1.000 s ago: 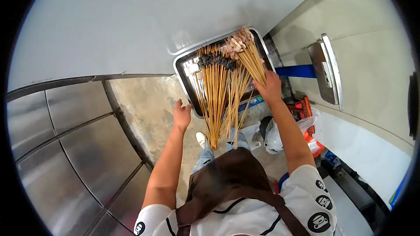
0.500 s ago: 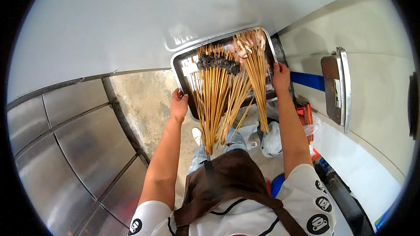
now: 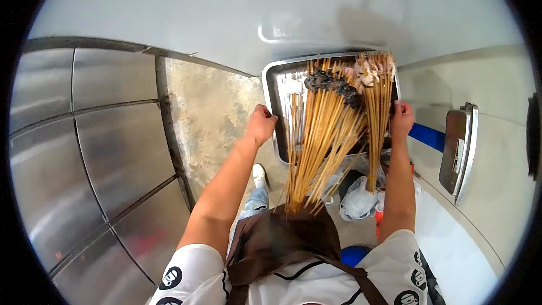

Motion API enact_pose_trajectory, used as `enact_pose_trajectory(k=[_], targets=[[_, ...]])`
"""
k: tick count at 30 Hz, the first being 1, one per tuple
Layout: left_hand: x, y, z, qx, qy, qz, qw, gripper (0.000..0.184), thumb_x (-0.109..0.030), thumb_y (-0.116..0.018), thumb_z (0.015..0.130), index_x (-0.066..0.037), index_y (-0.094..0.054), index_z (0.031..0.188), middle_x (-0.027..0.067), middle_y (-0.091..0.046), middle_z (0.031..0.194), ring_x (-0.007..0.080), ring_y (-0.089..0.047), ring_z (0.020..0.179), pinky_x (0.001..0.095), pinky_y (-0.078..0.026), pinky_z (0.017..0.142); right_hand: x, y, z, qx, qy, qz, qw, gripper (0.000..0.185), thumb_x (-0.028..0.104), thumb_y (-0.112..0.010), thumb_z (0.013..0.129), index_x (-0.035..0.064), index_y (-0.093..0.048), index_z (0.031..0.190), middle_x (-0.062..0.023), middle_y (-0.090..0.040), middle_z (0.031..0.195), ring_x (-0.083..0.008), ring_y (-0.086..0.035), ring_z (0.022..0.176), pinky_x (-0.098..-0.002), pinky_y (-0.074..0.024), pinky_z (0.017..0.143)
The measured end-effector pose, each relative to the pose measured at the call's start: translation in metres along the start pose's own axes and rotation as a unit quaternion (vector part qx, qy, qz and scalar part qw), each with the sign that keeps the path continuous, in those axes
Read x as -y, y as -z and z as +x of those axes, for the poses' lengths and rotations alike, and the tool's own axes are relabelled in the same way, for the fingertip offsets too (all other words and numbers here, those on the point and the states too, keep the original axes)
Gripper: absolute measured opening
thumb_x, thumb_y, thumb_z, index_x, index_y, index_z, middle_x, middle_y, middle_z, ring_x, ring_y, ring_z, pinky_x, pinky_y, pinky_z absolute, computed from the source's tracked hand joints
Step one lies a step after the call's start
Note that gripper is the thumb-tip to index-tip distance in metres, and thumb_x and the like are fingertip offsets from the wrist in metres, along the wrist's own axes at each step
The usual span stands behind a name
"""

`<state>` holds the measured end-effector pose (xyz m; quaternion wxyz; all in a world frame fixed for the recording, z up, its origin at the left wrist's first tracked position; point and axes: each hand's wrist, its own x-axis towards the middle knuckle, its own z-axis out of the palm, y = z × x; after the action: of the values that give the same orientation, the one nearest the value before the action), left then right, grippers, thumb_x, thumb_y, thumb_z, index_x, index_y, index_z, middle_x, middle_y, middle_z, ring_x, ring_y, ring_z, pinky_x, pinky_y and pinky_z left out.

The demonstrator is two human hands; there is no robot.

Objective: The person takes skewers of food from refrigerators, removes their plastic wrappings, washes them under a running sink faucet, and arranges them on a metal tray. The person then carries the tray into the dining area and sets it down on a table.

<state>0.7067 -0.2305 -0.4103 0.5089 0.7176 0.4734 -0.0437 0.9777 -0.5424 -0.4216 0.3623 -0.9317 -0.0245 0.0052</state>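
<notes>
A rectangular metal tray [image 3: 275,73] is held out in front of me, gripped at its two short sides. My left hand [image 3: 262,125] is closed on its left rim, and my right hand [image 3: 402,118] is closed on its right rim. Many bamboo skewers [image 3: 319,141] lie in it, their bare ends sticking out over the near edge toward my apron. Black pieces [image 3: 333,86] are threaded on the middle bunch, pale pinkish meat [image 3: 370,72] on the right bunch. White pieces [image 3: 291,86] lie at the left. The fingers under the tray are hidden.
A large pale flat surface [image 3: 197,5] stands just beyond the tray. Steel panels [image 3: 124,135] line the left side. At right, a metal handle fixture [image 3: 458,149] juts from a pale wall, near a blue bar [image 3: 426,136]. Below lie a plastic bag [image 3: 357,200] and concrete floor [image 3: 209,107].
Tray and both hands have shifted right and slightly down in view. The skewers moved along with the tray. The view has turned, showing more of the steel panels at left.
</notes>
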Motion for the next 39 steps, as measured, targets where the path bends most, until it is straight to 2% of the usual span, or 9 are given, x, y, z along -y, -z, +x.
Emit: enact_pose_trajectory(k=[12,18,20,25,26,30,36,37,39], targets=[[0.044,0.011,-0.083,0.095,0.031,-0.217,0.971,0.018,-0.002,-0.063,0.078,0.000,-0.049,0.089,0.0066,-0.058,0.078,0.0132,-0.056,0.063,0.0274,-0.050,0.052,0.066,0.029,-0.012,0.004,0.071,-0.040,0.997,0.036,0.032,-0.063,0.080,-0.0019,-0.064,0.090,-0.0156,-0.063,0.073,-0.0221,-0.059,0.066,-0.0337,-0.0460,0.066],[0.070,0.070,-0.157,0.069,0.072,-0.217,0.971,0.019,-0.004,-0.061,0.079,0.000,-0.049,0.093,0.0057,-0.059,0.083,0.0139,-0.059,0.068,0.0267,-0.052,0.054,0.132,0.000,-0.062,0.103,0.105,0.025,0.989,0.029,0.027,-0.065,0.078,-0.0006,-0.065,0.089,-0.0123,-0.065,0.074,-0.0199,-0.058,0.066,-0.0326,-0.0459,0.065],[0.106,0.098,-0.186,0.052,0.093,-0.309,0.945,0.020,-0.004,-0.060,0.081,-0.002,-0.050,0.099,0.0050,-0.060,0.086,0.0139,-0.059,0.072,0.0269,-0.052,0.057,0.150,-0.038,-0.085,0.087,0.207,0.023,0.974,0.025,0.026,-0.066,0.076,0.0033,-0.067,0.085,-0.0114,-0.065,0.076,-0.0206,-0.061,0.067,-0.0316,-0.0469,0.065],[0.150,0.188,-0.267,-0.017,0.148,-0.392,0.908,0.024,-0.005,-0.058,0.084,-0.002,-0.048,0.105,0.0080,-0.061,0.090,0.0157,-0.061,0.073,0.0277,-0.055,0.059,0.260,-0.129,-0.168,0.247,0.181,0.005,0.952,0.031,0.031,-0.068,0.071,0.0052,-0.067,0.088,-0.0117,-0.067,0.082,-0.0211,-0.064,0.074,-0.0311,-0.0483,0.071],[0.153,0.206,-0.281,-0.044,0.153,-0.401,0.902,0.024,-0.005,-0.058,0.084,-0.001,-0.047,0.105,0.0095,-0.061,0.091,0.0171,-0.062,0.073,0.0275,-0.056,0.059,0.284,-0.150,-0.188,0.273,0.199,0.083,0.937,0.023,0.022,-0.068,0.073,0.0025,-0.066,0.086,-0.0070,-0.066,0.077,-0.0119,-0.059,0.068,-0.0268,-0.0471,0.065],[0.199,0.269,-0.305,-0.138,0.139,-0.460,0.866,0.021,-0.004,-0.055,0.085,0.007,-0.049,0.102,0.0163,-0.060,0.091,0.0210,-0.063,0.072,0.0296,-0.057,0.057,0.402,-0.221,-0.266,0.356,0.286,0.085,0.886,0.027,0.024,-0.070,0.072,0.0016,-0.065,0.087,-0.0098,-0.065,0.077,-0.0158,-0.060,0.070,-0.0284,-0.0471,0.067],[0.204,0.350,-0.260,-0.167,0.168,-0.594,0.769,0.036,-0.007,-0.057,0.081,0.006,-0.045,0.112,0.0155,-0.058,0.097,0.0251,-0.062,0.074,0.0333,-0.057,0.054,0.548,-0.305,-0.303,0.404,0.371,0.068,0.833,0.032,0.030,-0.069,0.070,0.0034,-0.066,0.088,-0.0123,-0.066,0.078,-0.0221,-0.063,0.072,-0.0322,-0.0486,0.067],[0.204,0.360,-0.241,-0.200,0.147,-0.606,0.756,0.037,-0.006,-0.058,0.079,0.006,-0.046,0.112,0.0163,-0.058,0.096,0.0257,-0.062,0.075,0.0329,-0.057,0.053,0.571,-0.323,-0.302,0.421,0.362,0.066,0.829,0.030,0.032,-0.068,0.070,0.0067,-0.068,0.085,-0.0151,-0.064,0.084,-0.0296,-0.062,0.078,-0.0375,-0.0481,0.070],[0.218,0.375,-0.208,-0.175,0.190,-0.578,0.774,0.036,-0.003,-0.058,0.077,0.006,-0.046,0.110,0.0165,-0.059,0.093,0.0274,-0.062,0.074,0.0356,-0.056,0.052,0.604,-0.353,-0.300,0.413,0.397,0.061,0.817,0.029,0.032,-0.067,0.070,0.0070,-0.067,0.085,-0.0149,-0.064,0.082,-0.0298,-0.062,0.078,-0.0382,-0.0480,0.071]])
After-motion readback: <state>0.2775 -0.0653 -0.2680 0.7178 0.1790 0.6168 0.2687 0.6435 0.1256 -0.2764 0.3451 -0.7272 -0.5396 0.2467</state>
